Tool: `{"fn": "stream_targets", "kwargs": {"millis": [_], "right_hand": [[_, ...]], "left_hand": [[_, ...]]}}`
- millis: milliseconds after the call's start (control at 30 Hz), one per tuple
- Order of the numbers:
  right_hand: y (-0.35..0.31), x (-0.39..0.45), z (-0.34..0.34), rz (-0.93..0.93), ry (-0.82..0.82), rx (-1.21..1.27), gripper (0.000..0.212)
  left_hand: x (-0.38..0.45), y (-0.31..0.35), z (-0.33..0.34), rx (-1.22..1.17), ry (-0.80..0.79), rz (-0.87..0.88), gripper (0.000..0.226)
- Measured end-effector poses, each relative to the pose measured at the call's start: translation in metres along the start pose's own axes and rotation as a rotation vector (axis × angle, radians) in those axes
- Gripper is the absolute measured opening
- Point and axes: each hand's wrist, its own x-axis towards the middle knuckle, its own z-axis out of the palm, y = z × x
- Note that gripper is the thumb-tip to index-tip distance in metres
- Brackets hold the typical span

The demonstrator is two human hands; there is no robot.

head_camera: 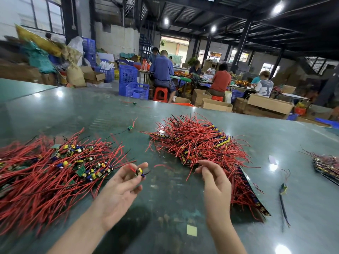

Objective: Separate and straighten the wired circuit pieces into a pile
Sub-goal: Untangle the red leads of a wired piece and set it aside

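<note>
My left hand (119, 187) is palm up above the green table and pinches one small circuit piece (139, 172) at its fingertips; the piece carries a yellow capacitor and blurred red wires. To its left spreads a loose pile of separated circuit pieces (49, 167) with red wires. My right hand (213, 177) hovers beside the near edge of the tangled heap of wired circuit boards (200, 143), fingers loosely curled; a thin red wire (189, 171) runs by its fingertips, and whether they grip it is unclear.
Single stray pieces lie at the table's middle (130, 127), far side (134, 103) and right (284, 187). Another stack of boards (326, 167) sits at the right edge. A yellow paper square (191, 230) lies near me. People work at tables behind, among blue crates and cardboard boxes.
</note>
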Motion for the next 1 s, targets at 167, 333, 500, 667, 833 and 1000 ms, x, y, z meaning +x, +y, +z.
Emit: {"fn": "stream_targets", "kwargs": {"millis": [167, 333, 500, 667, 833, 1000], "right_hand": [[0.001, -0.014, 0.012, 0.085, -0.299, -0.062, 0.028], [0.006, -0.024, 0.027, 0.193, -0.424, -0.132, 0.018], [0.005, -0.021, 0.022, 0.083, -0.358, -0.192, 0.03], [0.004, -0.025, 0.023, -0.061, -0.369, -0.281, 0.03], [0.006, -0.028, 0.025, -0.2, -0.259, -0.345, 0.035], [0.008, -0.03, 0.026, -0.152, -0.279, -0.359, 0.032]], "left_hand": [[-0.006, -0.01, 0.004, 0.013, -0.01, 0.121, 0.027], [-0.011, -0.017, 0.014, 0.464, -0.097, 0.304, 0.034], [-0.018, -0.021, 0.017, 0.589, -0.165, 0.296, 0.045], [-0.02, -0.022, 0.02, 0.456, -0.099, 0.174, 0.038], [-0.018, -0.024, 0.021, 0.101, -0.189, -0.278, 0.025], [-0.022, -0.023, 0.022, 0.185, -0.206, -0.295, 0.024]]}}
